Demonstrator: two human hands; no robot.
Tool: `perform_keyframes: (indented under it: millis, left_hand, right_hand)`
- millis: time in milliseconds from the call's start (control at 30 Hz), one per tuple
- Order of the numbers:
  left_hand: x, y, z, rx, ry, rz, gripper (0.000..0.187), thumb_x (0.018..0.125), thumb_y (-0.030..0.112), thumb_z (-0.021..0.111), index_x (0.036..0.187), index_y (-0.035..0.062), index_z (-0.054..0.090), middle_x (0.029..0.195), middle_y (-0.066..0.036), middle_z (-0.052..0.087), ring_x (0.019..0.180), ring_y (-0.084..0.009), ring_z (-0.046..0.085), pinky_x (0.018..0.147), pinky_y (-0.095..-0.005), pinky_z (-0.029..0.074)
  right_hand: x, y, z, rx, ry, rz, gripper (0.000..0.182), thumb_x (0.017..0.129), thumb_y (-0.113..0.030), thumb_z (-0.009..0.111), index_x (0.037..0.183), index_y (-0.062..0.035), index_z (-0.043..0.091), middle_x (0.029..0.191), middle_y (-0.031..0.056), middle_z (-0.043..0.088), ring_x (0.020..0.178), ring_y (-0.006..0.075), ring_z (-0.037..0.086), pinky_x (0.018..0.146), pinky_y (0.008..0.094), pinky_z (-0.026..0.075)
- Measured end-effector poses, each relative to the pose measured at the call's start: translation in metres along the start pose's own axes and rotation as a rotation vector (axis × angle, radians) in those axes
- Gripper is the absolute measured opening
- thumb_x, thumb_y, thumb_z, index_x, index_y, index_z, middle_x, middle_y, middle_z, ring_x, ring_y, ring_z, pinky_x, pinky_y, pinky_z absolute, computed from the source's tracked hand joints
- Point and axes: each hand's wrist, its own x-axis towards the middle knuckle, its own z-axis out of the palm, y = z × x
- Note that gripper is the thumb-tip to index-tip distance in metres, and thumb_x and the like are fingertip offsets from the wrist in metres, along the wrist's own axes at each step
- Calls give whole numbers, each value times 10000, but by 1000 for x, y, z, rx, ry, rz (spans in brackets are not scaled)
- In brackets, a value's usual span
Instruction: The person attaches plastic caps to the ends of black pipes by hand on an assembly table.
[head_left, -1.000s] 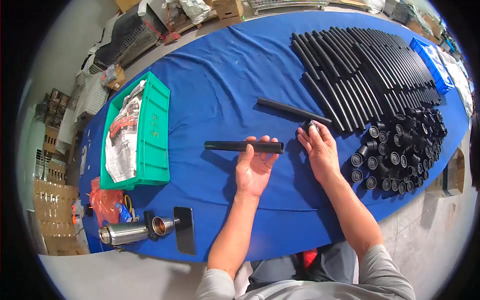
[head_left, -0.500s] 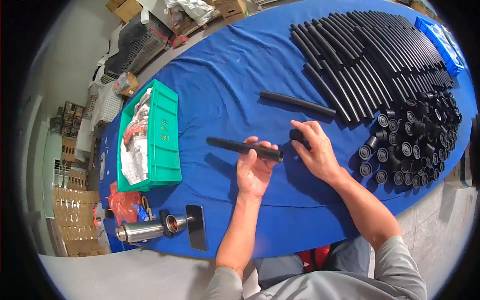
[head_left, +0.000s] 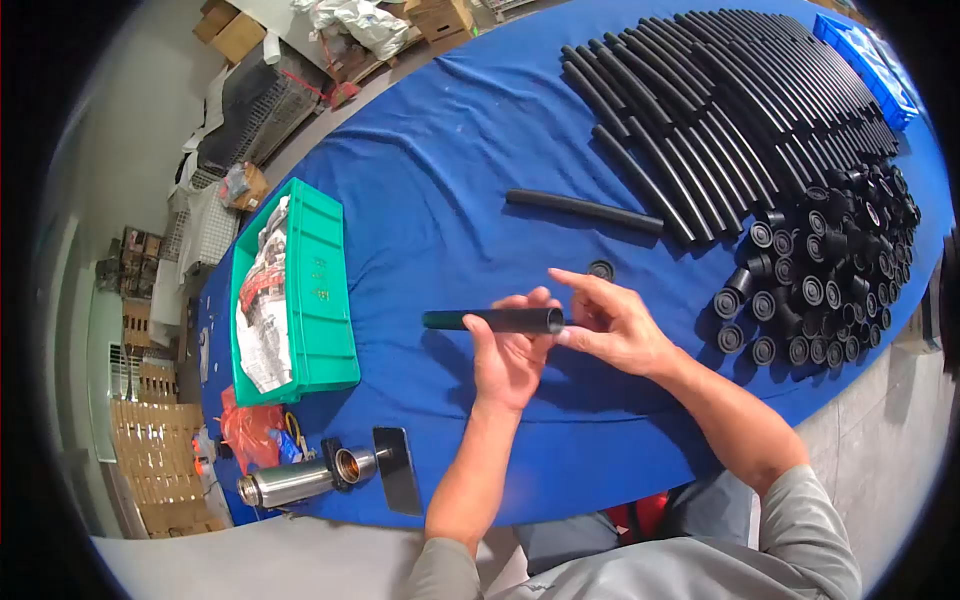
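My left hand (head_left: 510, 365) is wrapped round a black tube (head_left: 495, 320), its thumb lying along the near side. The tube points left to right over the blue cloth, and its hollow end faces my right hand (head_left: 615, 325). That hand has its index finger stretched out and its thumb apart from it, with the thumb tip right at the tube's open rim; the other fingers are curled and partly hidden. Just beyond the right fingertips a round black cap (head_left: 600, 270) lies on the cloth. Another black tube (head_left: 585, 210) lies by itself farther back.
Rows of black tubes (head_left: 700, 150) cover the far right of the blue-covered table (head_left: 420, 200), with a heap of black caps (head_left: 810, 290) in front. A blue crate (head_left: 870, 75) stands behind. At left are a green crate (head_left: 325, 300), a steel flask (head_left: 290, 483) and a phone (head_left: 398, 470).
The black cap that was in my right hand now lies on the cloth. My right hand has moved left and down to the tube's end, and the tube has turned toward me.
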Motion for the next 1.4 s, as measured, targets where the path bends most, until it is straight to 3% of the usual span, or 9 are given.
perform_keyframes:
  millis: [133,400,500,633,1033,1133,1200,1267,1400]
  left_hand:
    - [-13,-7,-15,286,22,-91,682,913,699,619,1166,72,705,1073,-71,723,908,-166,680,628,-282,558]
    - [-27,-16,18,1271,42,397,625,1114,416,437,665,15,602,553,-69,591,476,-157,560,450,-278,398]
    - [-25,1,16,1609,-123,1011,271,960,233,727,807,35,622,755,-83,627,654,-253,613,585,-349,476]
    - [-4,11,12,1870,-185,1065,387,887,215,728,1171,-5,583,1143,-176,656,1114,-393,638,1080,-545,445]
    - [-3,10,-5,1931,37,1156,308,817,64,668,1118,-2,670,913,-117,654,837,-297,643,802,-423,459]
    - [-2,8,0,1998,59,1119,400,811,54,667,1205,-18,676,879,-102,633,807,-281,626,790,-409,457]
    - [0,8,-1,1997,51,1105,429,815,41,663,1238,-26,669,866,-95,621,798,-277,617,788,-406,455]
    - [-1,6,-1,1999,45,1081,475,817,8,673,1290,-30,650,876,-107,609,791,-278,589,749,-396,437]
    - [-2,0,-2,2090,157,1027,504,835,18,680,1334,-33,634,906,-96,622,858,-272,616,914,-443,458]
  right_hand:
    - [1,4,10,684,-208,74,686,974,-203,754,1578,-112,443,928,-10,658,900,92,628,848,290,533]
    - [-2,-2,7,534,-86,122,475,947,-215,795,1366,-46,651,931,-13,715,891,59,628,804,271,539]
    - [-2,0,10,357,-31,100,454,916,-243,821,1300,-39,693,1001,57,760,928,114,696,827,299,555]
    - [-1,2,14,237,-35,-10,503,881,-277,846,1305,-55,692,1068,88,770,975,144,709,859,327,560]
    - [-72,-65,6,139,-51,-14,203,936,-127,726,1074,-11,632,937,90,649,815,166,643,733,353,545]
    - [-181,-82,29,92,-675,-120,210,1049,-182,590,1109,-14,700,1033,143,701,998,308,698,863,421,560]
    - [-229,-49,43,-118,-1068,309,290,1014,-179,530,1203,17,630,1131,236,686,1053,390,681,903,465,538]
    - [-306,44,78,-691,-975,584,363,930,-222,615,1234,-33,676,1160,222,705,1091,400,690,965,507,534]
    - [-325,107,74,-669,-540,518,349,929,-254,623,1199,-43,690,1147,214,709,1078,381,692,948,516,534]
